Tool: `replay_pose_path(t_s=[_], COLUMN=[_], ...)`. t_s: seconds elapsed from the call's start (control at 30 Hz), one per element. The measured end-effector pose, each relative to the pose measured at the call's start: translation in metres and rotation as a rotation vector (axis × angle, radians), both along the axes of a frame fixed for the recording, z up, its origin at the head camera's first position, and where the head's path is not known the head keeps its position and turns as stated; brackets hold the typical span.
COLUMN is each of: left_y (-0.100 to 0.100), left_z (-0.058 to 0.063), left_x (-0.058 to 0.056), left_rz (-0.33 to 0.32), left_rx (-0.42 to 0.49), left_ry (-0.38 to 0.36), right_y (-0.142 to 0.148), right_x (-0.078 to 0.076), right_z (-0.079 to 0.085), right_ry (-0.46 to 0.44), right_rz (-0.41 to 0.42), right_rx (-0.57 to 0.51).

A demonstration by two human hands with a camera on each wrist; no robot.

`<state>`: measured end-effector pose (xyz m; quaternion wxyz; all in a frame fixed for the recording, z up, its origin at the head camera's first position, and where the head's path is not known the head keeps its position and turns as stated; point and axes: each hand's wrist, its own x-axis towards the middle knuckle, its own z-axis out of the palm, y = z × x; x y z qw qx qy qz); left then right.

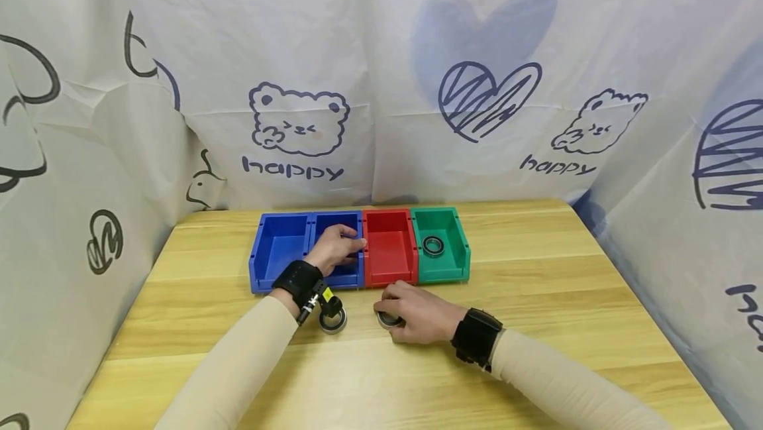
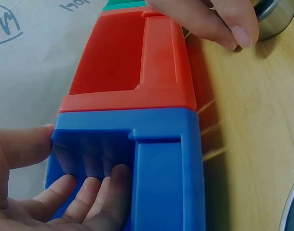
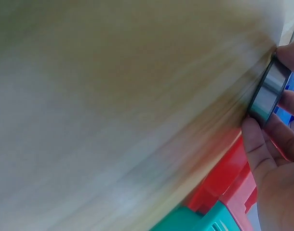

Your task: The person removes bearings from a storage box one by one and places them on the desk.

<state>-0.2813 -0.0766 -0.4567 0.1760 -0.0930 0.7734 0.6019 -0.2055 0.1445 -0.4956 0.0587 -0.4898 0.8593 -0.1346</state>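
Note:
My left hand [image 1: 337, 248] reaches into the right-hand blue bin [image 2: 168, 183]. Its fingers are loosely bent inside, and the thumb lies at the rim; no object shows between them. With thumb and fingers, my right hand [image 1: 424, 314] pinches a ball bearing [image 3: 271, 91] at the tabletop, in front of the red bin [image 1: 389, 251]. Another bearing [image 1: 333, 321] lies on the table below my left wrist, partly covered by the wrist camera. A third bearing [image 1: 432, 246] rests in the green bin [image 1: 459, 264].
The bins stand side by side in a row toward the back of the wooden table [image 1: 536, 324]. A second blue bin [image 1: 280, 244] forms the left end. Printed white cloth [image 1: 393, 32] hangs behind the table and along both sides.

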Motion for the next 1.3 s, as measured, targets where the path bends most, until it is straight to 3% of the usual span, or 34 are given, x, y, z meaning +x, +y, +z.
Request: replay_pose_path(t_s=[0.43, 0.67, 0.77, 0.93, 1.3], left_y=[0.002, 0.011, 0.020, 0.041, 0.078], left_z=[0.004, 0.030, 0.041, 0.046, 0.035], left_x=[-0.001, -0.005, -0.007, -0.011, -0.022], left_rz=[0.015, 0.044, 0.025, -0.042, -0.072], left_rx=[0.000, -0.138, -0.146, -0.091, 0.114], left_ry=[0.003, 0.179, 0.215, 0.148, -0.056], right_y=[0.001, 0.003, 0.004, 0.005, 0.005], right_x=[0.002, 0.002, 0.003, 0.004, 0.005], right_z=[0.001, 0.000, -0.001, 0.000, -0.001], right_ry=[-0.006, -0.007, -0.013, -0.031, 0.012], right_rz=[-0.011, -0.003, -0.009, -0.016, -0.006], right_rx=[-0.006, -0.021, -0.020, -0.027, -0.044])
